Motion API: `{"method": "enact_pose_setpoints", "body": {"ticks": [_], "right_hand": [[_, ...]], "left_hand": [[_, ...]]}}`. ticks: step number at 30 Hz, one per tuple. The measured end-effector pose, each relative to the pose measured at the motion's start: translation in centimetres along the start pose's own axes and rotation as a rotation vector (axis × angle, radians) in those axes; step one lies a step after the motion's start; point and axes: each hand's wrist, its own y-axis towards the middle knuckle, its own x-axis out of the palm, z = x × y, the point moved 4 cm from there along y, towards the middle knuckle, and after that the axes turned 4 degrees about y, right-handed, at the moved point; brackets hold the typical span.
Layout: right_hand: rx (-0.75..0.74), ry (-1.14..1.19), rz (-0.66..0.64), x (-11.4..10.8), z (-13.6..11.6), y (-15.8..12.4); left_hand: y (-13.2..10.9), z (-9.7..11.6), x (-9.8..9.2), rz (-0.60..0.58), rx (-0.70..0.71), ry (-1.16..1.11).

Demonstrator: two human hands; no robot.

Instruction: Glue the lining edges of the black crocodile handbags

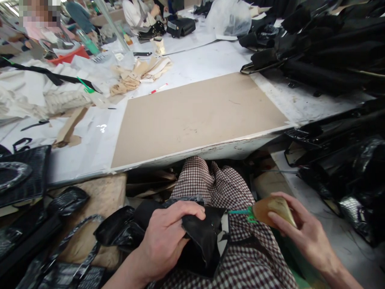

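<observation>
The left hand [168, 237] has its grip closed on a black leather piece [207, 237], fingers folded over the top edge and thumb underneath. The piece lies on the person's lap, over the checked trousers [210, 180], below the front edge of the desk [186, 72]. The right hand [300, 233] has its grip wrapped around an amber bottle [272, 210]. Its green nozzle [240, 211] points left at the near edge of the leather and stops just short of it, not touching. Judging from this, the work in hand is bringing nozzle and edge together. To do it well, the left hand should hold the edge flat and taut so it cannot curl. The fingers should stay back from the line the nozzle would follow. The bottle wants a light, even squeeze, with the tip low and close rather than hovering, so nothing drips on the trousers. On the lap the piece can sag, so pinching near the working edge gives better control. A tan board [198, 116] lies on the desk just ahead. Black bags [27, 176] sit to the left and a pile of dark goods [331, 52] to the right. Another person [135, 12] works at the far end.
</observation>
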Motion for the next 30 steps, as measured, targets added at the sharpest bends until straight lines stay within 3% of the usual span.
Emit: {"method": "enact_pose_setpoints", "body": {"ticks": [5, 14, 23, 30], "right_hand": [[0.061, 0.022, -0.016, 0.4, 0.5, 0.3], [0.124, 0.025, -0.187, 0.0, 1.0, -0.2], [0.073, 0.055, -0.028, 0.6, 1.1, -0.1], [0.139, 0.085, -0.217, 0.4, 2.0, -0.5]], "left_hand": [[-0.3, 0.4, -0.1, 0.009, 0.015, 0.011], [-1.3, 0.7, 0.4, 0.044, 0.017, -0.029], [-0.8, 0.9, 0.2, 0.050, -0.005, 0.022], [-1.3, 0.7, 0.6, 0.036, -0.032, -0.015]]}}
